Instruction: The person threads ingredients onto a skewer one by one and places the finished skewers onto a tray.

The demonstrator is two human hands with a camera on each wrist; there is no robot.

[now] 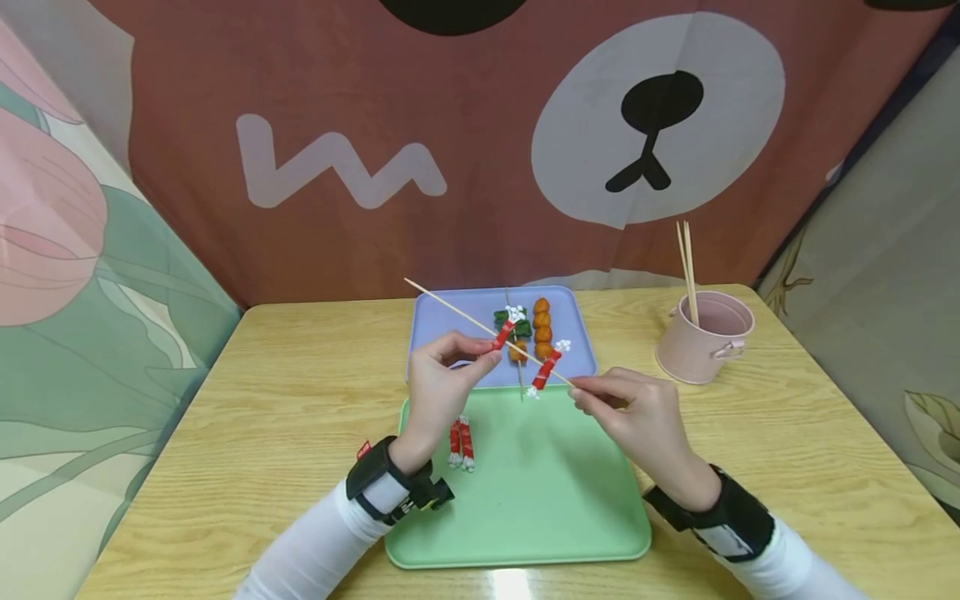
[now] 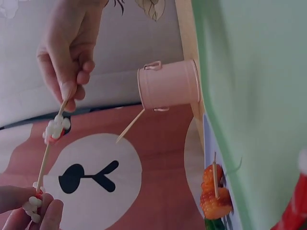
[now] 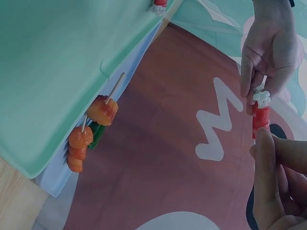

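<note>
A thin wooden skewer is held slantwise above the trays. My right hand pinches it close to its lower right end. Near that hand, a red roll-shaped piece with frilly white ends is threaded across the skewer. My left hand pinches a second such red piece between thumb and fingers, at the skewer's middle. From the head view I cannot tell whether this one is pierced through. Two more red pieces lie side by side on the green tray, just right of my left wrist.
Behind the green tray is a lavender tray bearing skewered food: orange balls and dark green pieces. A pink bucket at the back right holds several wooden sticks. A printed cloth hangs behind the table.
</note>
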